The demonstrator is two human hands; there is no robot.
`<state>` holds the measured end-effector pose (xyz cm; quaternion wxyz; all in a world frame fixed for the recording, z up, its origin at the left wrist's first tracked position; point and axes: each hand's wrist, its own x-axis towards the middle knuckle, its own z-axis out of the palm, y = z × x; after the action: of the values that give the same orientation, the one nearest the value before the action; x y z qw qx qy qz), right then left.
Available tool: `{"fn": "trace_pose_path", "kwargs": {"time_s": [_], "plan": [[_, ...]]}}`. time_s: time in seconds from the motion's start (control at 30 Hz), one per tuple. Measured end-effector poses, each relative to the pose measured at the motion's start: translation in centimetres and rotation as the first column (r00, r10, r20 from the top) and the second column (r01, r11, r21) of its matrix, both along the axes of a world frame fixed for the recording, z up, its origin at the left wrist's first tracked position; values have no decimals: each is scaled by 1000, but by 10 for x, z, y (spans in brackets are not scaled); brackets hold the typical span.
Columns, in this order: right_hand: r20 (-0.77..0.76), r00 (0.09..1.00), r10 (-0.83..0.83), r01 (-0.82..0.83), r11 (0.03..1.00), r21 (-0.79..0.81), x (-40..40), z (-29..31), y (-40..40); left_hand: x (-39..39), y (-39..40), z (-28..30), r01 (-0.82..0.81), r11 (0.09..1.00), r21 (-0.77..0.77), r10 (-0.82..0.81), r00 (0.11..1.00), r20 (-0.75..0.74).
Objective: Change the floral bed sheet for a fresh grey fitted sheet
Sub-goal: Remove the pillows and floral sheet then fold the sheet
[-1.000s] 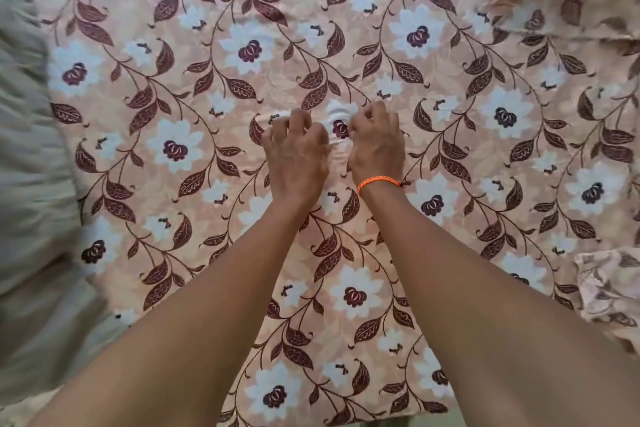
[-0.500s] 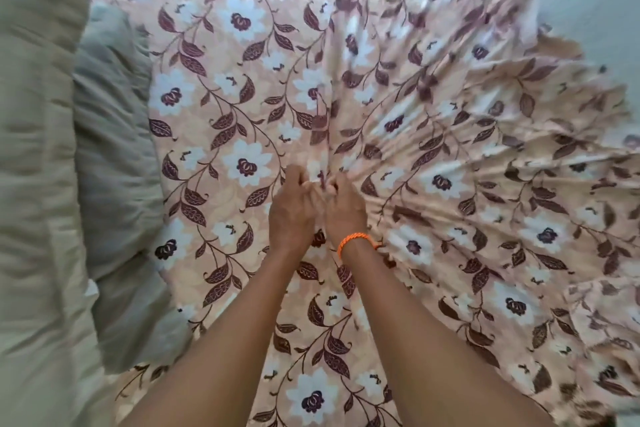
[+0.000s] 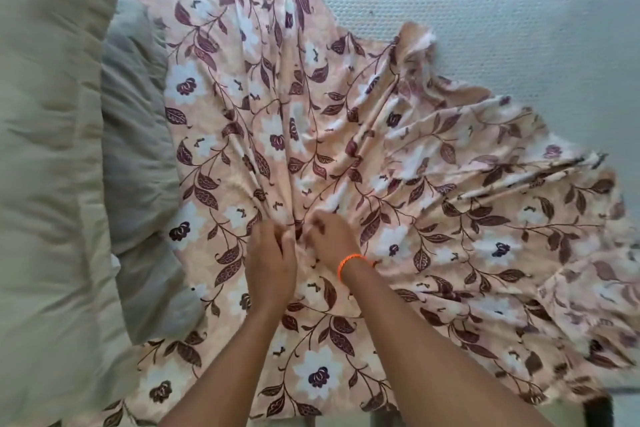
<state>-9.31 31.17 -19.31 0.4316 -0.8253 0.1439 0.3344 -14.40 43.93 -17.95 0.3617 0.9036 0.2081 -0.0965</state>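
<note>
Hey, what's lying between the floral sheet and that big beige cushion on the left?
In the head view, a grey pillow lies between them: the floral sheet meets its right edge, and the beige cushion borders its left.

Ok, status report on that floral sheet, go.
Both hands, left and right, bunching floral sheet mid-bed. Bare mattress exposed far right. Pillows pin left edge.

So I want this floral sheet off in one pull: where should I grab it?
Stay at the gathered bunch where the left hand and right hand pinch the floral sheet. Every fold fans out from there, and the mattress is already bare at the far right. Pull toward yourself, from the near edge.
</note>
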Motion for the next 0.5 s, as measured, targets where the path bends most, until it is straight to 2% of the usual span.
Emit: {"fn": "trace_pose_path", "kwargs": {"time_s": [0.1,0.2,0.33,0.4,0.5], "plan": [[237,961,-144,183,971,-152,44,9,-44,56,-18,-10,-3,997,75,1,1000,30],[449,892,-53,199,938,-284,89,6,-93,115,-32,-18,45,986,162,-56,996,68],[518,855,-33,249,902,-353,152,-8,-133,182,-52,-29,169,977,126,-180,981,78],[538,843,-1,257,879,-401,187,-15,-142,208,-64,-38,245,954,173,-259,964,60],[456,889,39,205,857,-473,226,-20,-150,237,-78,-50,268,930,252,-288,957,46]]}}
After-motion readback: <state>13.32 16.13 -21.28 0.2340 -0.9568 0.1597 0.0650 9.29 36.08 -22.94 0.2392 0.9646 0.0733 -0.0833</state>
